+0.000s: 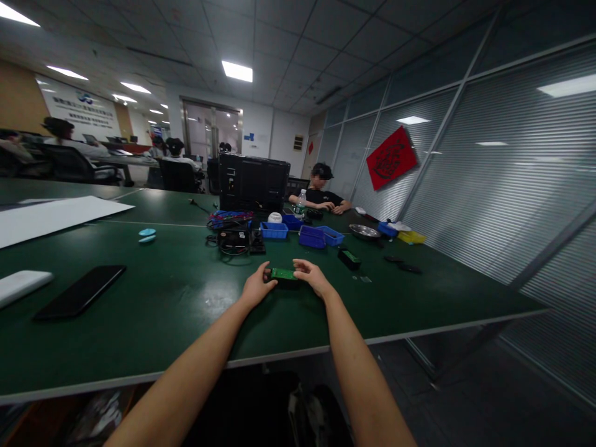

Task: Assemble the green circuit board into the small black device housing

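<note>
A small green circuit board (283, 273), with black material along its edges, is between my two hands just above or on the green tabletop. My left hand (257, 285) grips its left end, thumb at the near side and fingers at the far side. At the other end, my right hand (313, 279) holds it between thumb and fingers. The board's green face is turned up towards me. To the right lies a black box with a green board in it (349, 258). Small clear pieces (365, 279) rest on the table near that box.
Beyond my hands stand blue bins (274, 230), a black device with cables (233, 239), a white ball (274, 218) and a monitor (254, 183). A metal bowl (364, 231) sits far right, with a seated person (321, 192) behind. A black slab (81, 292) lies left.
</note>
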Available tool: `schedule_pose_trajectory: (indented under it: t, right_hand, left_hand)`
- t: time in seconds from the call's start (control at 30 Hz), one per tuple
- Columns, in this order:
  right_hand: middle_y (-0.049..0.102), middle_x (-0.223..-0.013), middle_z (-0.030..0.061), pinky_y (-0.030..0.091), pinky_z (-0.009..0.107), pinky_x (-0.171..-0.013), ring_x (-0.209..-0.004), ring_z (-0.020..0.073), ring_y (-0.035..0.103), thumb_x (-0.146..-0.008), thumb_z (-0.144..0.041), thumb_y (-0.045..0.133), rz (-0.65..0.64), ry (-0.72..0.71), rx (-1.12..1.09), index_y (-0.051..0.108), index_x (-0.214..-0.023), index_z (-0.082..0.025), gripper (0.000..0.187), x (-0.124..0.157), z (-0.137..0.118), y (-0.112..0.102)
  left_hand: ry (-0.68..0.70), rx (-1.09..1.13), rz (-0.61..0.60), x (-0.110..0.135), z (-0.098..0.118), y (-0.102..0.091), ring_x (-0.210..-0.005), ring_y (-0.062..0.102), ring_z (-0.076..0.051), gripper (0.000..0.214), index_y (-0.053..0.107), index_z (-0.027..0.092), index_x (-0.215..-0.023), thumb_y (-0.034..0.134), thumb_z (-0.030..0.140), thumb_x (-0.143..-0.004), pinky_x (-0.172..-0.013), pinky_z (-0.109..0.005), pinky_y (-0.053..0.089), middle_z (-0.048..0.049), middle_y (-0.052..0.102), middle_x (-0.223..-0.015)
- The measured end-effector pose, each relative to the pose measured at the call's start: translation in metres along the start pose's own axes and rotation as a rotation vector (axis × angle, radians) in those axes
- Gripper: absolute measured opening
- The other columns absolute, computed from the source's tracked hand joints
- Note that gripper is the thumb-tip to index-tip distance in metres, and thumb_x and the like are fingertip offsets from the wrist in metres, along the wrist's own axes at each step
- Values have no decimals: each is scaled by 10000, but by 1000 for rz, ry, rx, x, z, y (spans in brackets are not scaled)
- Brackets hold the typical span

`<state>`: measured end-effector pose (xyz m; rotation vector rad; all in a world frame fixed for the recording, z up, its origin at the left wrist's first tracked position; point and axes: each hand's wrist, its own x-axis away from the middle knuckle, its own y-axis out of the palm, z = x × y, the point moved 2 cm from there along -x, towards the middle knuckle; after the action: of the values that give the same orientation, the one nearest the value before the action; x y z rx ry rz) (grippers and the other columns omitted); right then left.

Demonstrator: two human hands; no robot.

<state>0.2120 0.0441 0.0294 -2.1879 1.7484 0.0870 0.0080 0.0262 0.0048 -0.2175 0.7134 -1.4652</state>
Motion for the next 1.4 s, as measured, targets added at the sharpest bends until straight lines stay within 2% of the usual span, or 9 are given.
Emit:
schedule_pose_trajectory:
  t: [0.27, 0.4, 0.63, 0.77, 0.93, 1.03, 1.1, 1.23, 1.4]
  right_hand:
    - [614, -1024, 66, 409, 321, -843, -934, 181, 557, -676, -394, 625, 2, 80, 64, 608, -1033, -174, 419, 2, -2, 2]
    - [609, -1031, 68, 406, 320, -830, -932, 196, 551, -654, -426, 647, -81, 117, 230, 607, -1040, -174, 462, 3, -3, 3]
    - [603, -927, 30, 419, 274, -699, -813, 172, 546, -611, -431, 680, -168, 86, 291, 597, -1002, -186, 469, 4, -2, 3]
    - [593, -863, 20, 406, 262, -663, -747, 144, 529, -690, -460, 593, -168, 84, 200, 589, -987, -180, 408, 3, 1, 4]
    - [585, -808, 14, 402, 269, -667, -723, 142, 520, -642, -375, 645, -144, 83, 255, 597, -991, -174, 406, 0, 5, 6]
    - [593, -870, 33, 421, 288, -676, -756, 158, 539, -656, -319, 613, -46, 96, 253, 574, -1018, -174, 392, -3, 9, 3]
    - [580, -947, 51, 423, 304, -731, -829, 174, 542, -653, -256, 592, 119, 96, 350, 555, -1044, -177, 401, -4, 11, -4]
    - [512, -1071, 104, 369, 335, -857, -996, 227, 488, -646, -182, 565, 491, 173, 755, 550, -1078, -189, 433, -2, 14, -21]
    - [473, -1141, 171, 356, 391, -853, -1065, 300, 445, -682, -326, 569, 551, 294, 900, 463, -1195, -160, 550, 1, 15, -27]
  left_hand:
    - [8, -16, 8, -1, -2, 0, -835, 582, -128, 671, 362, 222, -1279, 624, 288, -664, -774, -244, 442, -15, 618, -1018]
    - [4, 10, -14, 0, -1, 0, -857, 580, -136, 684, 351, 232, -1284, 625, 255, -658, -804, -265, 438, -14, 612, -1038]
    - [152, -20, -2, 2, 1, 0, -933, 539, -164, 738, 381, 236, -1273, 643, 147, -588, -859, -313, 420, -26, 569, -1099]
    - [247, -33, 40, 4, 4, -3, -964, 520, -164, 715, 392, 245, -1263, 576, 64, -596, -869, -322, 417, -24, 552, -1104]
    - [270, -60, 89, 2, 4, -4, -974, 514, -174, 685, 392, 225, -1260, 526, 41, -614, -864, -328, 423, -38, 550, -1091]
    - [225, -75, 123, 1, 1, -4, -982, 512, -171, 672, 371, 224, -1271, 538, 78, -636, -869, -322, 425, -42, 531, -1106]
    - [164, -87, 150, 0, -2, -5, -992, 514, -173, 661, 363, 229, -1274, 556, 121, -651, -869, -320, 427, -45, 516, -1116]
    - [69, -101, 142, -1, -6, -5, -967, 534, -174, 633, 366, 236, -1271, 567, 171, -674, -863, -325, 430, -50, 516, -1108]
    - [55, -105, 137, -3, -8, -3, -928, 543, -168, 606, 396, 218, -1250, 578, 196, -672, -841, -314, 438, -54, 536, -1079]
